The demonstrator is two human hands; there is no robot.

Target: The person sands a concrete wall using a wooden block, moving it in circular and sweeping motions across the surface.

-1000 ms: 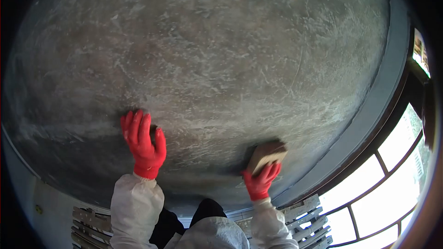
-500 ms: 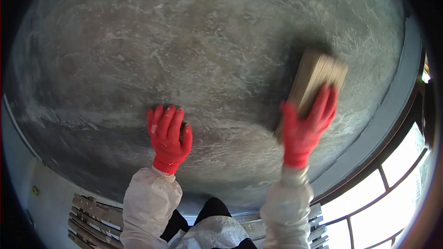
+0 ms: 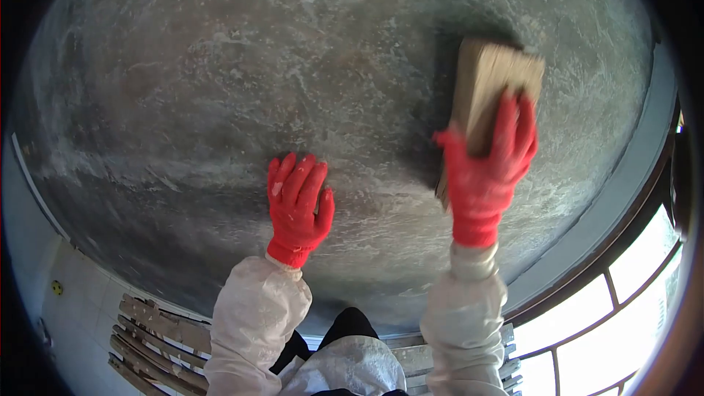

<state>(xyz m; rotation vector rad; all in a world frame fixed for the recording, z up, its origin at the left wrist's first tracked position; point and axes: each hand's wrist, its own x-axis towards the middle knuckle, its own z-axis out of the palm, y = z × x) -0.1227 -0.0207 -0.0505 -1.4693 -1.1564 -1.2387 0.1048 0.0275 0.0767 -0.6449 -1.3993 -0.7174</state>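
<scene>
My right hand (image 3: 484,176), in a red glove, is closed on a wooden block (image 3: 488,84). The block's long side lies tilted against a grey, streaked plaster-like surface (image 3: 330,66). Fingers of that hand reach over its face, with the thumb out at its left edge. Lower and to the left, my left hand (image 3: 297,209), also red-gloved with pale smudges on the fingers, lies against the same surface. It holds nothing; its fingers are stretched out with the thumb apart.
Along the right side runs a smooth grey border (image 3: 587,227) beside a dark-framed window (image 3: 601,323). Below are worn wooden slats (image 3: 158,345) at the left, near a pale tiled floor (image 3: 77,279). My knees show at the bottom centre.
My right hand has moved up the surface with the wooden block, which stands more upright in view. My left hand appears farther right and slightly higher; the view has shifted a little too.
</scene>
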